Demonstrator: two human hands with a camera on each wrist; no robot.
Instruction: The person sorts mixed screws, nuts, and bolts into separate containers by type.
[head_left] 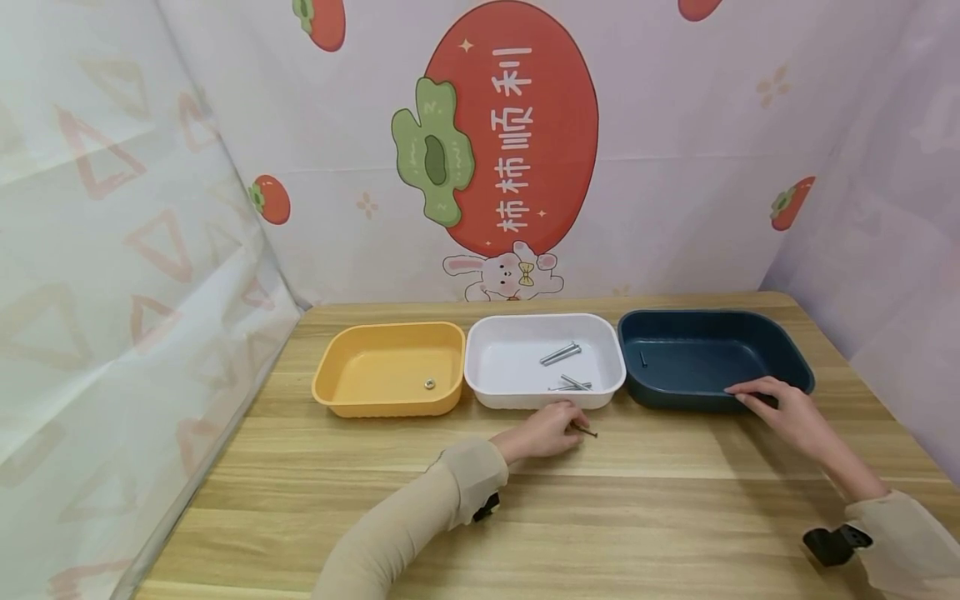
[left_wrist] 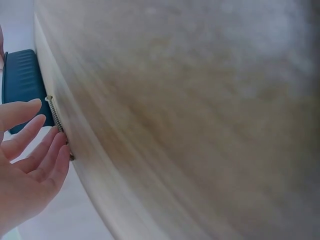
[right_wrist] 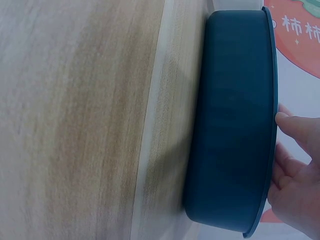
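Note:
My left hand [head_left: 551, 429] is low over the table in front of the white tray [head_left: 498, 400]. Its fingertips touch a long threaded screw [left_wrist: 54, 112] lying on the wood, while the thumb stays apart from it; the head view shows only one end of that screw [head_left: 587, 431] past the fingers. At the dark blue tray [right_wrist: 235, 115], my right hand [head_left: 783, 412] pinches the front rim near the right corner, thumb outside and fingers inside. A small dark screw [head_left: 643, 360] lies in the blue tray's left part.
Several silver bolts [head_left: 561, 354] lie in the white tray. The yellow tray [head_left: 382, 409] at the left holds a small nut [head_left: 430, 384]. All three trays stand in a row along the back of the wooden table [head_left: 600, 533], before a printed cloth [head_left: 675, 208].

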